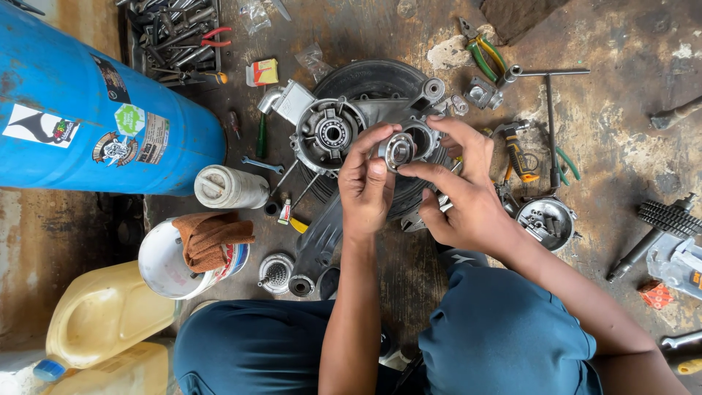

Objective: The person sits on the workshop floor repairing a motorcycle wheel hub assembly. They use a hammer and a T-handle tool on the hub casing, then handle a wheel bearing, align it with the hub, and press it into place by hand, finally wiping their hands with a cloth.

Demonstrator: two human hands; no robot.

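Left hand (365, 186) and right hand (464, 197) together pinch a bearing (399, 150), each grip closed on its rim, held just above the engine case (365, 121) on the floor (621, 139). Best kept square to the bore; tilt risks jamming. Pliers (484, 55) lie beyond.

Both hands (420, 183) raised together, fingertips pinched inward.

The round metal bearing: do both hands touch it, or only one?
Touching, both. The head view shows the left hand pinching the round metal bearing from the left with thumb and fingers, and the right hand fingertips closing on its right and lower edge, above the engine casing.
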